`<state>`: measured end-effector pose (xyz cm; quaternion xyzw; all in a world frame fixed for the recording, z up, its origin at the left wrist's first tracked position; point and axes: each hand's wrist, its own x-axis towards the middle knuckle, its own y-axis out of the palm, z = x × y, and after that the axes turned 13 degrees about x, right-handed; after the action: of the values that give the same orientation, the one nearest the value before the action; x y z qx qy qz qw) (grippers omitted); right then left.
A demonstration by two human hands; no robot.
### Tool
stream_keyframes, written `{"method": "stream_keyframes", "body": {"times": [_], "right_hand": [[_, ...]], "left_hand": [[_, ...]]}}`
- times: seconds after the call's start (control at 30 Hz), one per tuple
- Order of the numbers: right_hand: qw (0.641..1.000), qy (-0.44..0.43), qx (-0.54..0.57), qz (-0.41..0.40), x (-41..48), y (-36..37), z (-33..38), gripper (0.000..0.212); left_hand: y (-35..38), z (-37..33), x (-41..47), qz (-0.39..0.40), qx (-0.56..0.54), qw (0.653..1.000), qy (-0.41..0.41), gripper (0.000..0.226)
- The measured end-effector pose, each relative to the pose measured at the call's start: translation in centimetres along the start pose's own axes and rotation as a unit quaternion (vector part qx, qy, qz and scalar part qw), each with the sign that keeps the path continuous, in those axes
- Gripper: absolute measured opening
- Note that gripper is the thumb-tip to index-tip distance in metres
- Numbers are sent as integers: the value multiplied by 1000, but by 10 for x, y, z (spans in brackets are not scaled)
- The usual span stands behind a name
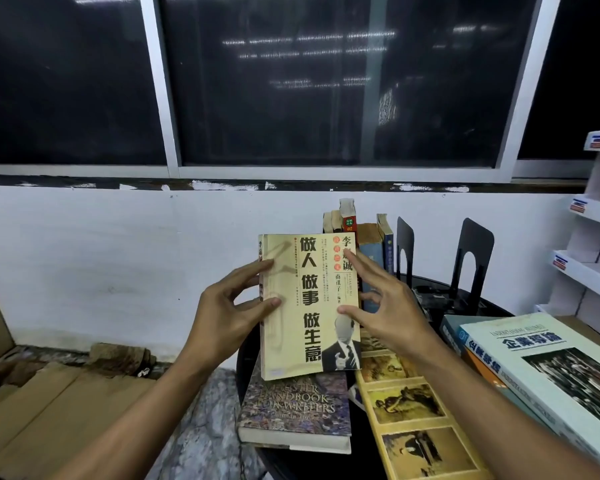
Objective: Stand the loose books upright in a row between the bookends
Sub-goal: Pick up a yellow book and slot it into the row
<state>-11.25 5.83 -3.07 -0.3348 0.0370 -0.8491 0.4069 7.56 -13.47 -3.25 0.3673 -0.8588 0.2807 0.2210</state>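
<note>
1. Two bare forearms enter from the bottom edge, cut off below the elbow.
2. Left hand (227, 315): fingers spread, thumb and fingertips pressed on the spine edge and front cover of the yellow paperback (307, 304). Its grip behind the book is hidden.
3. Right hand (385, 308): fingers splayed, fingertips resting on the cover's right edge; whether the thumb is behind the book cannot be told.
4. Yellow paperback: centre frame, held upright between both hands, long axis vertical, front cover toward the camera, spine at frame left. Whether its lower edge touches the writers' handbook (293, 408) is unclear.
5. Writers' handbook: lying flat, lower centre, on another book of which only an edge shows.
6. Long yellow picture book (409, 420): flat, lower right of centre, partly under the right forearm and cut off by the bottom edge.
7. Stack of flat books (548, 372): right side, cut off by the frame edge; lower volumes mostly hidden.
8. Row of standing books (364, 233): behind the paperback, only tops and a few spines showing, count uncertain.
9. Black bookends (473, 265): two, upright, right of the standing row; a third cannot be made out.
10. Round black table (492, 304): mostly covered.
</note>
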Motion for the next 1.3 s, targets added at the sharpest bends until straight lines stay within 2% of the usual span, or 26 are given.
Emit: {"method": "stream_keyframes", "body": {"times": [0.13, 0.3, 0.4, 0.57, 0.7, 0.83, 1.1, 1.3], "right_hand": [[1000, -26, -7, -1, 0, 0, -3, 99], [997, -33, -73, 11, 0, 4, -1, 98], [994, -46, -100, -1, -7, 12, 15, 86], [996, -81, -45, 17, -23, 30, 54, 79], [998, -58, 0, 31, -30, 30, 76, 88], [998, -43, 26, 32, -33, 21, 86, 86], [999, -13, 33, 7, -42, -6, 94, 66], [999, 10, -33, -36, -48, -23, 95, 61]], "left_hand": [[5, -9, -9, 0, -47, 999, -2, 51], [6, -14, -14, 22, -49, 999, -1, 80], [8, -17, -18, 45, -40, 998, 10, 71], [10, -21, -22, 106, -34, 994, 19, 73], [10, -28, -27, 171, -23, 984, 52, 68], [12, -38, -29, 201, -24, 977, 65, 74], [44, -48, -35, 178, -14, 981, 74, 68], [68, -53, -42, 176, 15, 982, 68, 81]]}}
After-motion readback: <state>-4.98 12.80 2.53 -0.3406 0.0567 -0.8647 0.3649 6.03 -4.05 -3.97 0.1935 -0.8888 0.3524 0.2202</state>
